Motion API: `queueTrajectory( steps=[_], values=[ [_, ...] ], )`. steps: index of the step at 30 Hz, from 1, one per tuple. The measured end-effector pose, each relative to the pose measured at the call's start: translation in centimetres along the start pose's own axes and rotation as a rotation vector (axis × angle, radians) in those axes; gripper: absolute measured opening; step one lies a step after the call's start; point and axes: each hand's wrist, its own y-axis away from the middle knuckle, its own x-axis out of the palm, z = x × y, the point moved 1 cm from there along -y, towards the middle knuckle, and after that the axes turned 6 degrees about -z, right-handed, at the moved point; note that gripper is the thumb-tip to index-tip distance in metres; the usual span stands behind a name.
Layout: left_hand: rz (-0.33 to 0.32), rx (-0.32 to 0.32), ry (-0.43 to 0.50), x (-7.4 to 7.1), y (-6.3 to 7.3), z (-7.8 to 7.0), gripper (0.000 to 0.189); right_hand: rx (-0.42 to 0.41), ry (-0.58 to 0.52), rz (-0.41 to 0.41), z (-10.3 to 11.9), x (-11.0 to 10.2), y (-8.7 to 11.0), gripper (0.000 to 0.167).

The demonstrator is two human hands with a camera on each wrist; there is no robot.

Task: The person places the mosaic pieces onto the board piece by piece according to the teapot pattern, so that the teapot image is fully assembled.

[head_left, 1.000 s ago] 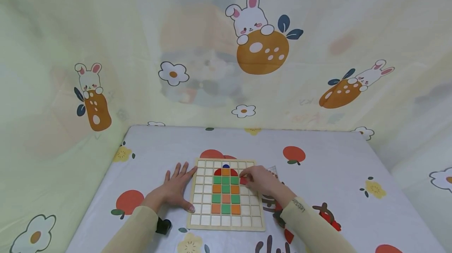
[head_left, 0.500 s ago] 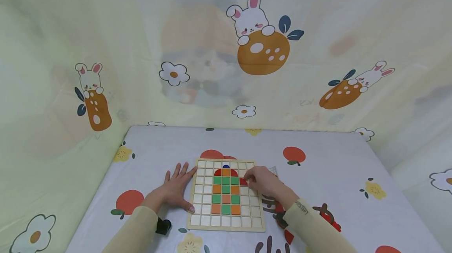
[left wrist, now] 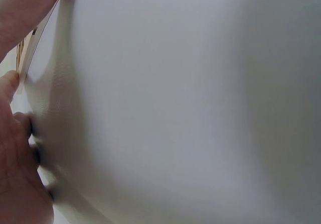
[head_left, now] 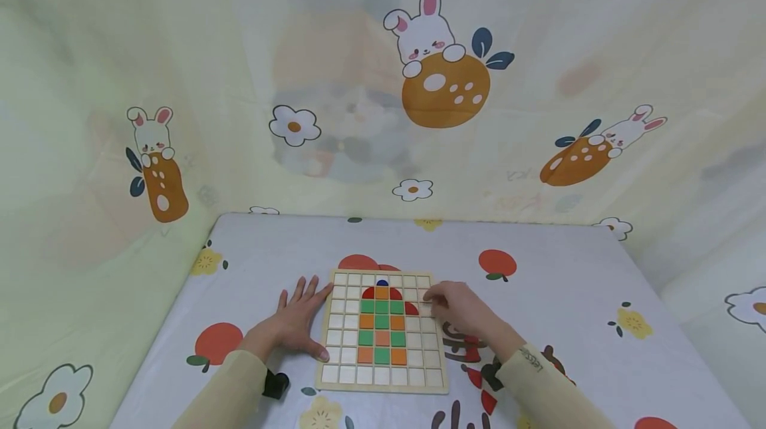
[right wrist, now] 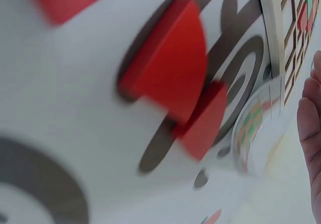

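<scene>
A wooden grid board (head_left: 382,388) lies on the table, with green, orange and salmon square tiles in its middle columns. Red curved pieces and a blue half-round piece (head_left: 382,283) top the coloured column. One red quarter-round piece (head_left: 411,308) sits in a cell to the right of the green row. My left hand (head_left: 294,322) is spread flat at the board's left side, thumb and index finger touching the frame. Over the right edge hovers my right hand (head_left: 463,309), fingers loosely bent, with nothing seen in them; its fingertips also show in the right wrist view.
Loose red quarter-round pieces (right wrist: 173,63) lie on the printed tablecloth right of the board. A curled card with a coloured grid pattern (right wrist: 253,128) is close to the frame. A black wrist device (head_left: 276,384) is by the left sleeve. A printed curtain (head_left: 335,83) hangs behind the table.
My right hand has let go of the red quarter-round piece, leaving it in its cell, and has drawn away to the right. My left hand has stayed in place.
</scene>
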Motion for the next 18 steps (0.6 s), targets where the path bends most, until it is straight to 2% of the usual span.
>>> queueTrajectory(
  steps=[4, 12, 18],
  values=[
    [-0.001, 0.006, 0.001, 0.0, 0.0, 0.0, 0.128, -0.006, 0.008, -0.034, -1.0, -1.0, 1.0, 0.021],
    [-0.001, 0.004, 0.007, -0.1, 0.1, -0.1, 0.127, -0.043, 0.040, -0.071, -4.4, -2.8, 3.3, 0.020],
    [0.002, 0.000, 0.002, 0.2, 0.0, 0.1, 0.128, -0.031, 0.039, -0.037, -5.9, -3.2, 4.3, 0.018]
  ],
)
